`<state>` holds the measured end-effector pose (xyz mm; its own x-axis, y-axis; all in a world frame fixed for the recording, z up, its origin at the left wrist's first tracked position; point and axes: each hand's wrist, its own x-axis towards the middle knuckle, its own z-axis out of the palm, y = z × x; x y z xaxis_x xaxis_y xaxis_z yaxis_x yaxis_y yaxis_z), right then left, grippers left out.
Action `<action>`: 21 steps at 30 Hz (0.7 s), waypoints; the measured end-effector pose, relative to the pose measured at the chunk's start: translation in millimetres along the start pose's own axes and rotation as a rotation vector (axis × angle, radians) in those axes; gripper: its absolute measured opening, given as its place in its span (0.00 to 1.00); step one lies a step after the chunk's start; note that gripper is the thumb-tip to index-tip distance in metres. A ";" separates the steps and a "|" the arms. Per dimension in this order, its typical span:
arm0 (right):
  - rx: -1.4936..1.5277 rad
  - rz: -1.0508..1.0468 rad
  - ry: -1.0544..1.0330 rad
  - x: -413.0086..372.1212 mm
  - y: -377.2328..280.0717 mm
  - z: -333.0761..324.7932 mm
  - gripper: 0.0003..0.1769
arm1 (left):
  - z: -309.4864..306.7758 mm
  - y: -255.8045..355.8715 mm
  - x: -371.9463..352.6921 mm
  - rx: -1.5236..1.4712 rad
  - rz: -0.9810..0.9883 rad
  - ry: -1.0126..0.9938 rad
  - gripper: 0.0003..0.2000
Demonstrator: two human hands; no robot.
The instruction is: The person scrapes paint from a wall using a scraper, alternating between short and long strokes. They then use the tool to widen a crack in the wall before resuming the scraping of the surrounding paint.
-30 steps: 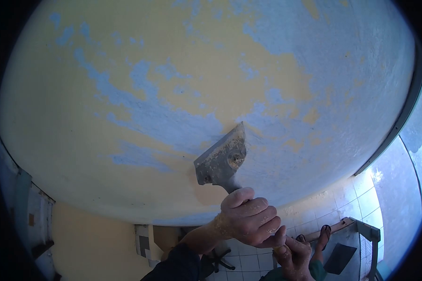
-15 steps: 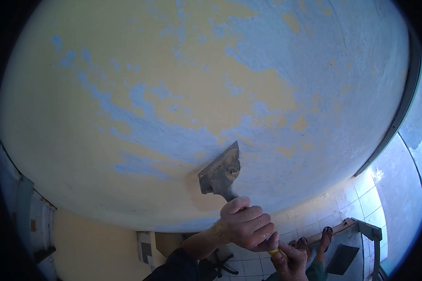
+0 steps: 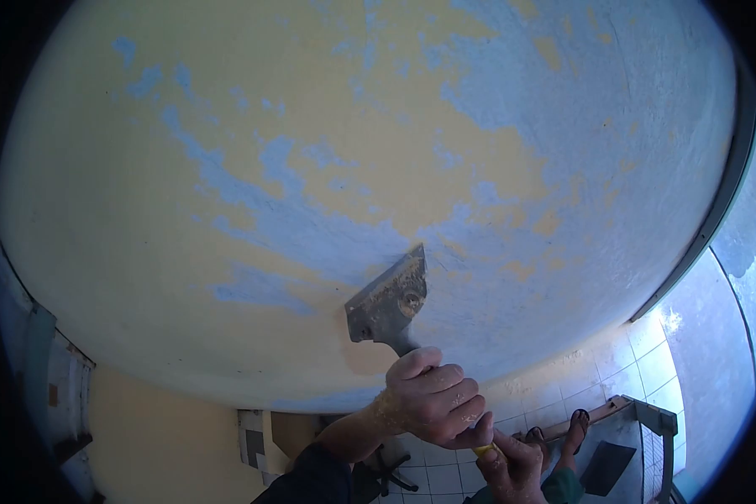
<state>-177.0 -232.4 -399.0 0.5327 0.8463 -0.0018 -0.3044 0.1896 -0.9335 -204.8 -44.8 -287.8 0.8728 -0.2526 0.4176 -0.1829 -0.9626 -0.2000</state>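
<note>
A wide-bladed scraper (image 3: 386, 296) lies with its tilted edge against the wall (image 3: 252, 336), where yellowish paint is broken by bluish bare patches. Flakes and dust cling to the blade's metal holder. My left hand (image 3: 437, 399), dusty and coming from a dark sleeve, is wrapped round the handle just below the head. Lower down, my right hand (image 3: 512, 470) grips the handle near a bit of yellow; part of this hand is cut off by the bottom edge.
Below are a tiled floor (image 3: 445, 479), a dark star-shaped chair base (image 3: 395, 472) and a cardboard-coloured box (image 3: 292, 441). Sandalled feet (image 3: 576, 430) rest near a wooden board and metal frame (image 3: 653, 416). A dark-edged opening (image 3: 714, 218) borders the wall on the right.
The scraper and both hands have shifted slightly left and up in view. The wall's patches have slid to the right as the view moved. Both hands keep their hold.
</note>
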 end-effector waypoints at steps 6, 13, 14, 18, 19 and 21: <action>0.059 -0.202 0.141 -1.7 6.0 15.0 0.27 | -4.4 0.7 0.8 0.002 -0.011 -0.004 0.14; 0.132 -0.025 0.032 -3.2 -3.1 15.4 0.27 | -5.6 -1.3 5.2 -0.007 0.024 0.015 0.15; 0.099 -0.106 0.073 3.3 -1.5 20.6 0.26 | -9.0 -4.9 7.9 -0.007 0.034 0.030 0.15; 0.003 -0.158 0.052 2.9 -4.1 13.3 0.26 | -23.5 -4.2 15.2 0.041 0.008 0.002 0.15; -0.008 -0.209 0.084 3.6 -4.9 13.5 0.27 | -24.7 -4.6 18.9 0.049 0.008 0.006 0.15; 0.014 -0.114 0.086 -17.5 19.8 -0.6 0.27 | 4.0 3.3 4.1 -0.006 0.047 0.017 0.15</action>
<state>-191.9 -243.8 -417.7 0.6299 0.7733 0.0729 -0.2489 0.2899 -0.9241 -200.0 -48.6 -290.4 0.8557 -0.2988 0.4226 -0.2261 -0.9503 -0.2141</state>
